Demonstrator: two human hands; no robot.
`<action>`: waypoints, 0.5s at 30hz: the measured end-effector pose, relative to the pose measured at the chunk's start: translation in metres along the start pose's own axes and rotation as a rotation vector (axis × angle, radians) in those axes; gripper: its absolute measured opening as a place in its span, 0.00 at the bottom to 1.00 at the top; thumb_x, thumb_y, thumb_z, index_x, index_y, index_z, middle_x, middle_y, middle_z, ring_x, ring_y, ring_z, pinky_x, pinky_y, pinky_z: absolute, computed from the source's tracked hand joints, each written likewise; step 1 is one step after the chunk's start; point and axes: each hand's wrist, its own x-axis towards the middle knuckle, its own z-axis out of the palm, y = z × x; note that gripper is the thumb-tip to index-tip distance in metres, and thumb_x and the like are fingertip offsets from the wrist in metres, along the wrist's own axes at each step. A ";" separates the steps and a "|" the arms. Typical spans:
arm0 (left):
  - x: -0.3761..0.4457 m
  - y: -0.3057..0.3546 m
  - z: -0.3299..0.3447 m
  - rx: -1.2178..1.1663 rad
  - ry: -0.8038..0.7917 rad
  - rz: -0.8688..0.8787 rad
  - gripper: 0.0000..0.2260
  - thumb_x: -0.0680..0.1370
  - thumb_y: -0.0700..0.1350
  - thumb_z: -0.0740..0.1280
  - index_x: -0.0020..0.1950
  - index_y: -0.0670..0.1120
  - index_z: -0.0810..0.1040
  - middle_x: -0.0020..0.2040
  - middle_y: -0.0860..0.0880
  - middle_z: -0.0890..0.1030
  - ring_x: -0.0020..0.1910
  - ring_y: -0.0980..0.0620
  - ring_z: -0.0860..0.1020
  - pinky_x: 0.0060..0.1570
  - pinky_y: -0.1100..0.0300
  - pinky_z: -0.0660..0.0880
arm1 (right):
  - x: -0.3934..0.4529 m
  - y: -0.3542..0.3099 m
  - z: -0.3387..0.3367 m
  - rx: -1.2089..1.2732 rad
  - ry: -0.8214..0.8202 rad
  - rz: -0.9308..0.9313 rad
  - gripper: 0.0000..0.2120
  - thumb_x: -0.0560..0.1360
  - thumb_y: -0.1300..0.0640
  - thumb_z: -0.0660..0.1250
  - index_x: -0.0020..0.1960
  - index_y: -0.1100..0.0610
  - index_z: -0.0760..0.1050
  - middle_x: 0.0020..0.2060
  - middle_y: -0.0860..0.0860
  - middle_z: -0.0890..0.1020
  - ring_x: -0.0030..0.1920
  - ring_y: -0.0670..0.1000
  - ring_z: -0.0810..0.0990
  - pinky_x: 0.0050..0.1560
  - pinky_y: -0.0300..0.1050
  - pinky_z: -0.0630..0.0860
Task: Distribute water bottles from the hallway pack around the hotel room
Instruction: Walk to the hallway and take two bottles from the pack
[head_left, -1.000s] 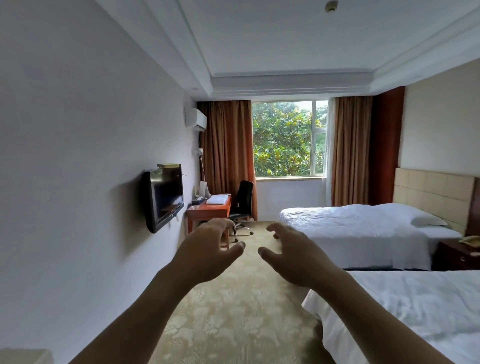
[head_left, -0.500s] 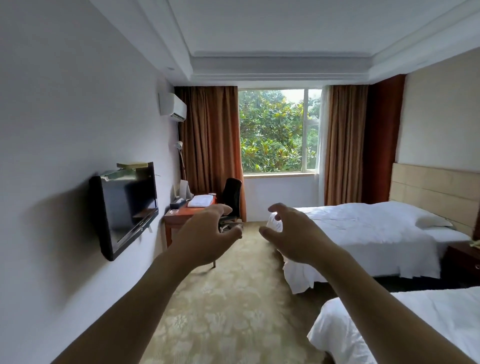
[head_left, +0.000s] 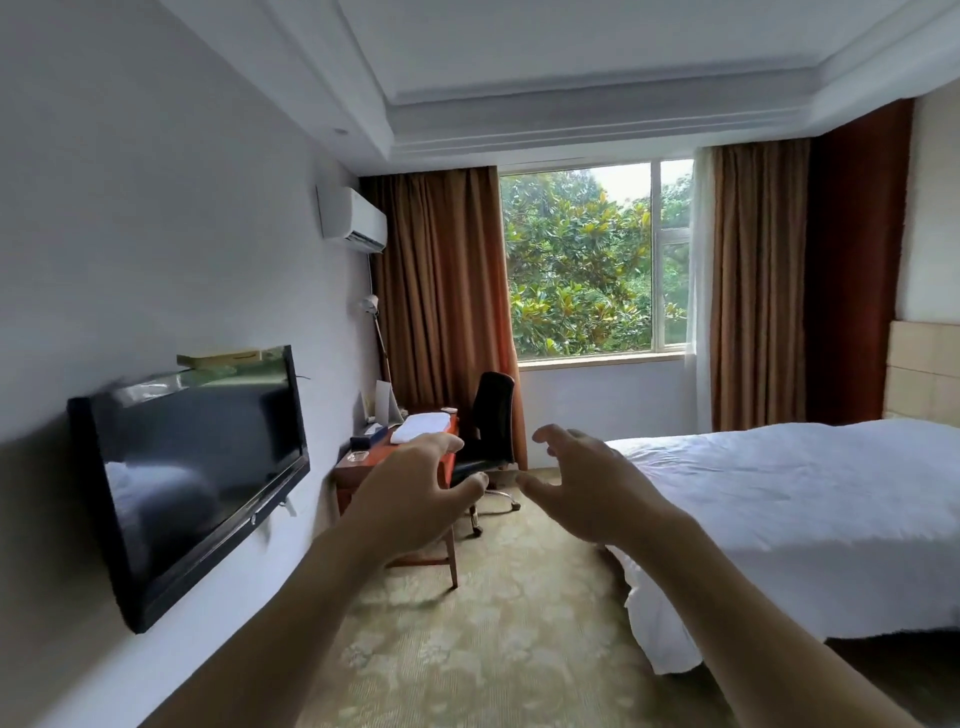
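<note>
Both arms reach forward at mid-frame: the left hand (head_left: 410, 499) and the right hand (head_left: 592, 488) float side by side with fingers loosely curved and spread, thumbs pointing toward each other, neither holding anything, and no water bottle shows anywhere in view. At ten o'clock from the left hand hangs a wall-mounted TV (head_left: 192, 467). The wooden desk (head_left: 358, 467) and black chair (head_left: 493, 421) sit at twelve o'clock behind it; a white bed (head_left: 805, 509) lies at three o'clock of the right hand.
</note>
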 end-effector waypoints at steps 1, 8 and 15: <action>0.025 -0.007 0.006 -0.001 0.007 -0.010 0.27 0.76 0.60 0.65 0.72 0.50 0.71 0.69 0.50 0.76 0.65 0.52 0.75 0.62 0.54 0.74 | 0.027 0.009 0.005 0.001 -0.005 -0.009 0.26 0.77 0.41 0.65 0.71 0.52 0.67 0.64 0.52 0.78 0.60 0.53 0.78 0.56 0.47 0.78; 0.185 -0.055 0.048 0.035 0.032 -0.021 0.27 0.76 0.60 0.65 0.72 0.50 0.70 0.71 0.50 0.75 0.67 0.51 0.73 0.64 0.53 0.74 | 0.185 0.067 0.034 -0.015 -0.046 -0.021 0.25 0.77 0.42 0.64 0.69 0.52 0.68 0.60 0.52 0.78 0.56 0.52 0.78 0.51 0.46 0.77; 0.343 -0.126 0.131 -0.003 0.013 0.031 0.26 0.77 0.58 0.65 0.73 0.48 0.70 0.71 0.51 0.74 0.70 0.54 0.71 0.67 0.59 0.68 | 0.333 0.148 0.102 -0.032 -0.057 0.001 0.24 0.78 0.43 0.65 0.70 0.53 0.68 0.60 0.52 0.78 0.56 0.52 0.78 0.50 0.44 0.76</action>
